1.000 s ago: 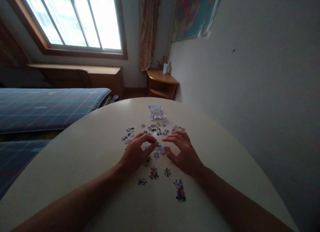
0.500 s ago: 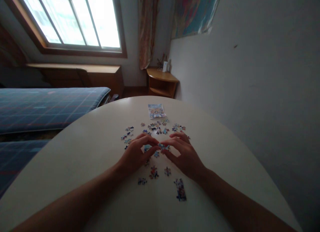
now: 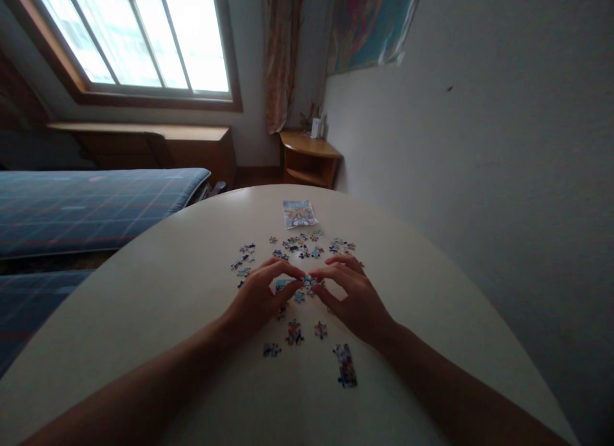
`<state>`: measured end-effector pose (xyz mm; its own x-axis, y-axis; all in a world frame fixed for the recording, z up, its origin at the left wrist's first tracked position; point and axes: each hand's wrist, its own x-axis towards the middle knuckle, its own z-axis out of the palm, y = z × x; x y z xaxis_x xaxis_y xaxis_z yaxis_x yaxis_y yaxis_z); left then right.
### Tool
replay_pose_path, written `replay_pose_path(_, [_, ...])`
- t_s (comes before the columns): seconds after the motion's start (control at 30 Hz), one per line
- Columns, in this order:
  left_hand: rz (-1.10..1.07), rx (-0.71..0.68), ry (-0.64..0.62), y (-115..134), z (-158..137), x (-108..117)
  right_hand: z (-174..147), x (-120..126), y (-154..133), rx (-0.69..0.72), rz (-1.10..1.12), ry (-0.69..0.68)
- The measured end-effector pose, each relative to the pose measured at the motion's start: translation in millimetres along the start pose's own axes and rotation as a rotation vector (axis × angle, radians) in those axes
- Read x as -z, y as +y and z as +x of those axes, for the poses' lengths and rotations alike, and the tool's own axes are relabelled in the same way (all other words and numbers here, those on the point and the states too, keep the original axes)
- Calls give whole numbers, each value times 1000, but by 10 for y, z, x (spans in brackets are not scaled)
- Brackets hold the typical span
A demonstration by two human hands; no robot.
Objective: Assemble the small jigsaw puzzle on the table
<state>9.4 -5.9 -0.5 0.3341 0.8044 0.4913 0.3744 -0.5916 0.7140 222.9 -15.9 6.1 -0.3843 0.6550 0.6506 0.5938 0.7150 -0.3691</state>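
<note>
Head view: blue puzzle cluster [image 3: 309, 281] on desk [image 3: 422, 318], between the two hands' fingertips. Left hand [image 3: 263, 289] pinches its left edge, right hand [image 3: 354, 297] its right. Loose blue piece [image 3: 299, 296] just nearside of cluster; joined strip [image 3: 346, 366] nearer the person, beside right forearm.

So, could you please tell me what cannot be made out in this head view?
Head view: whether the puzzle pieces between the left grip and right grip interlock; they are tiny and partly covered.
Head view: the fine print on the printed sheet; too small and blurred.
Head view: the upper part of the poster; cut off by the top edge.
Head view: what lies outside the window; lost in glare.
</note>
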Motion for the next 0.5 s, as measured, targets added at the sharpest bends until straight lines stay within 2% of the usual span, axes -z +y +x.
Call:
replay_pose_path(0.23, [2,-4,9,14,7,0,-3,9,-9,-28,13,11])
replay_pose_path(0.5, [-59,-27,-77,77,18,13,-9,3,-27,-35,44,-19])
